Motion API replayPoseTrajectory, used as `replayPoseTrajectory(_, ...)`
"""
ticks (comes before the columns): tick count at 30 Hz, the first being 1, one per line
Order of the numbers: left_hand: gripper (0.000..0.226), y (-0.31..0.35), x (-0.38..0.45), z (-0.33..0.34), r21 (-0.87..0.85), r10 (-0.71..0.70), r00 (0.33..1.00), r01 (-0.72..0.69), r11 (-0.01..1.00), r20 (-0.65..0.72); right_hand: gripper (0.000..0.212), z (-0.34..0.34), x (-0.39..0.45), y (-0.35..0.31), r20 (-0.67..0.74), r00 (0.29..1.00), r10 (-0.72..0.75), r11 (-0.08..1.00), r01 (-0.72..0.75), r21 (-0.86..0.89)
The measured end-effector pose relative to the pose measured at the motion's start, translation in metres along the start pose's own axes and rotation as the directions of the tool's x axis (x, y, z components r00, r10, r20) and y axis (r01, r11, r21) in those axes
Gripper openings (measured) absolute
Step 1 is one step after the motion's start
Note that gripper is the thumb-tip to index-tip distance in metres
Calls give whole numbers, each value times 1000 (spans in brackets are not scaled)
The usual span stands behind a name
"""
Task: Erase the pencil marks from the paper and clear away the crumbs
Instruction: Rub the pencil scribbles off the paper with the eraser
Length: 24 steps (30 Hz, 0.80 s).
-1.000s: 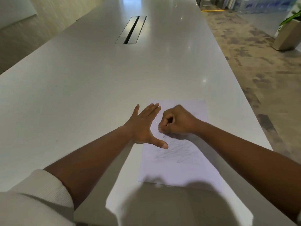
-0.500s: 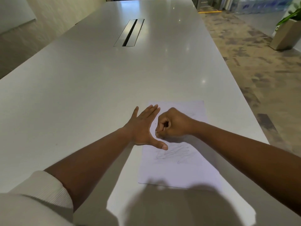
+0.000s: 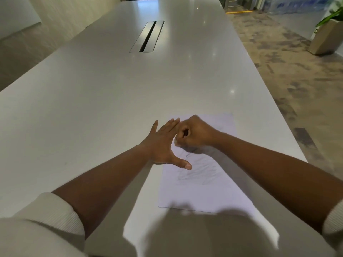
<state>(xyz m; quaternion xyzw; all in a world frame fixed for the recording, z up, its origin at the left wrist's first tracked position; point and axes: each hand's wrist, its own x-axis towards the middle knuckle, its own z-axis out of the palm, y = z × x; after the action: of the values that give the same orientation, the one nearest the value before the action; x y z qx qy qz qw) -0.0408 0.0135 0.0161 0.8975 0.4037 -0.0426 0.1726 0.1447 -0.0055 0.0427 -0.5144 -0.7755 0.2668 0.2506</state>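
Glossy white table point(image 3: 92, 108), thin scribbled paper point(image 3: 200, 193) under flat left hand point(image 3: 163, 143), right hand point(image 3: 194, 134) grip fisted, contents unclear.

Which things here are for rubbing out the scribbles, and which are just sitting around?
For the job: white paper sheet with grey pencil scribbles; flat left hand pressing it; curled right hand, eraser hidden.

Just there: long white table, dark cable slot, potted plant.

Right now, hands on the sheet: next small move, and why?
Probably draw the right hand back toward the body, rubbing over the pencil marks. They show faint nearer than the fist, while the left hand lies flat on the paper edge. The eraser is hidden.
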Motion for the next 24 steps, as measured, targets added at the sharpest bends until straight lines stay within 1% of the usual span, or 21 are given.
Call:
replayPoseTrajectory(2,153,1,-2,0,17,-14,1000,14,1000,2,15,-10,11,13,-149,987,55,998,-59,-22)
replayPoseTrajectory(3,154,2,-2,-1,26,-18,1000,17,1000,3,15,-14,13,17,-178,981,78,996,-83,-21)
replayPoseTrajectory(6,155,2,-3,-1,26,-21,1000,21,999,6,13,-15,12,18,-152,984,95,994,-101,-34)
replayPoseTrajectory(8,155,2,-2,-1,26,-20,1000,20,999,8,11,-15,7,22,-182,970,158,987,-152,48)
replayPoseTrajectory(11,155,2,-2,-1,25,-18,1000,18,1000,7,9,-14,-2,32,-259,915,310,938,-250,240)
replayPoseTrajectory(13,155,1,-2,-1,24,-18,1000,17,1000,9,9,-10,-7,36,-287,878,384,889,-266,373)
replayPoseTrajectory(14,155,1,-2,-1,26,-17,1000,17,1000,6,9,-7,-8,37,-306,864,399,878,-264,400)
replayPoseTrajectory(16,155,1,-1,-1,25,-17,1000,17,1000,6,6,-1,-8,40,-368,858,357,914,-240,328)
replayPoseTrajectory(19,153,1,-2,0,22,-15,1000,14,1000,5,2,5,-9,38,-416,875,249,962,-175,209)
replayPoseTrajectory(21,150,0,-1,0,19,-13,1000,13,1000,-10,1,6,-10,39,-423,874,238,965,-164,204)
replayPoseTrajectory(24,145,1,3,0,36,-37,994,41,999,-100,1,5,-11,39,-411,879,240,963,-162,215)
